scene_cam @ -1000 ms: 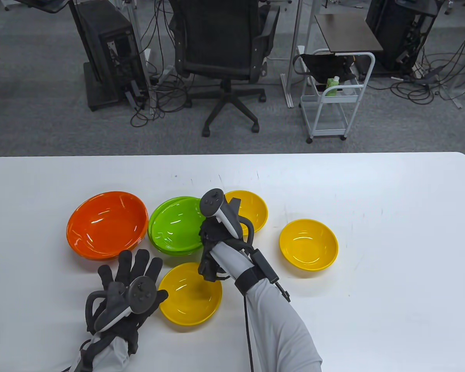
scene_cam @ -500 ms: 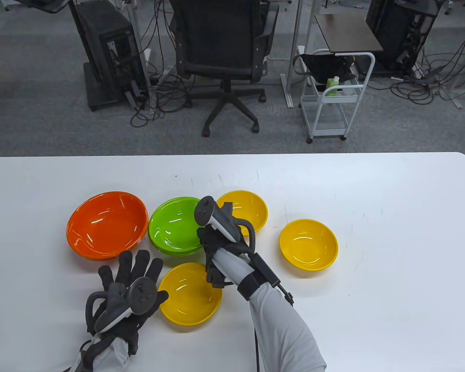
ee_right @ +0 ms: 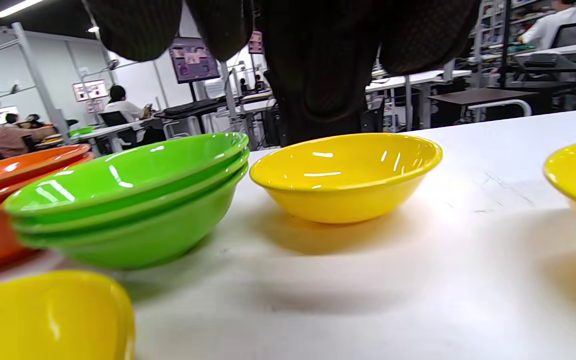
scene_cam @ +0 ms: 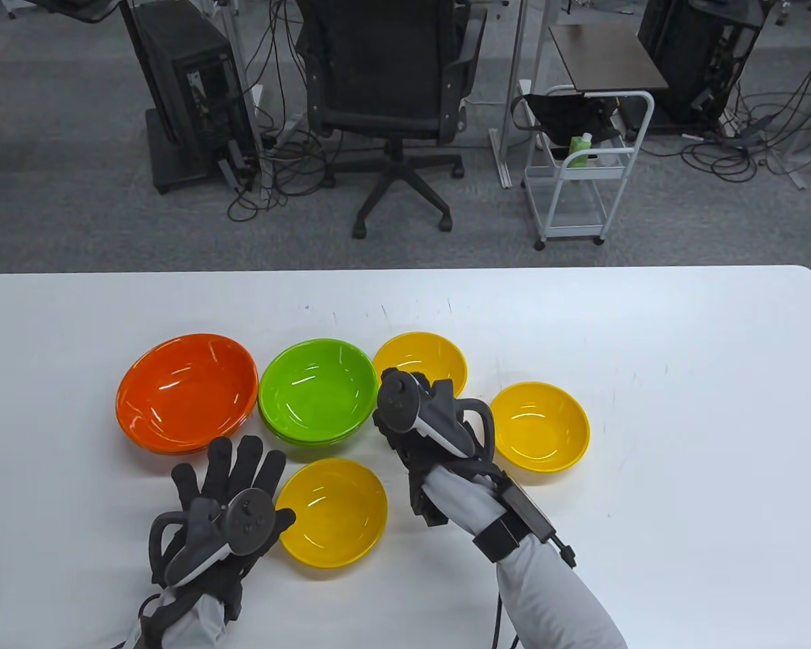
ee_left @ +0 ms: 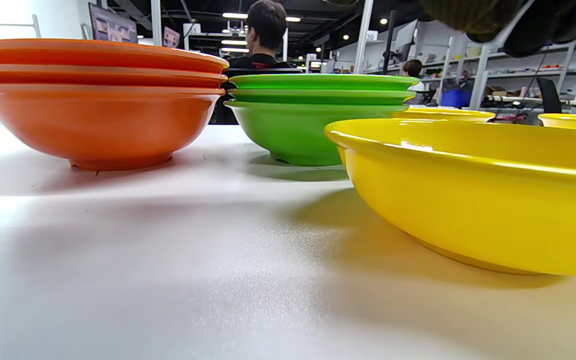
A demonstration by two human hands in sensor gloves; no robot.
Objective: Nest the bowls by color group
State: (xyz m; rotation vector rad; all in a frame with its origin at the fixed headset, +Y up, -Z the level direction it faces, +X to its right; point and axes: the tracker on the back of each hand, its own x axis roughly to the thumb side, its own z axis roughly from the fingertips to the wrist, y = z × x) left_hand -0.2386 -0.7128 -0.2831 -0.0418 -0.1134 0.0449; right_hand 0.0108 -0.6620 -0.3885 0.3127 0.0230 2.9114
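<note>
Three orange bowls [scene_cam: 186,392] sit nested at the left, and three green bowls [scene_cam: 317,395] sit nested beside them. Three yellow bowls stand apart: a far one [scene_cam: 439,355], a right one [scene_cam: 539,426] and a near one [scene_cam: 334,510]. My left hand [scene_cam: 233,466] lies flat and spread on the table, just left of the near yellow bowl [ee_left: 468,200]. My right hand [scene_cam: 422,426] hovers empty between the green stack [ee_right: 128,200] and the right yellow bowl. Its fingers [ee_right: 318,65] hang over the far yellow bowl [ee_right: 348,175].
The white table [scene_cam: 682,405] stretches bare to the right of the bowls. An office chair [scene_cam: 392,81] and a small cart [scene_cam: 581,169] stand on the floor beyond the far edge.
My right hand has let go of the top green bowl, which now sits level in the green stack. The hand has moved right and back toward me. The left hand has not moved.
</note>
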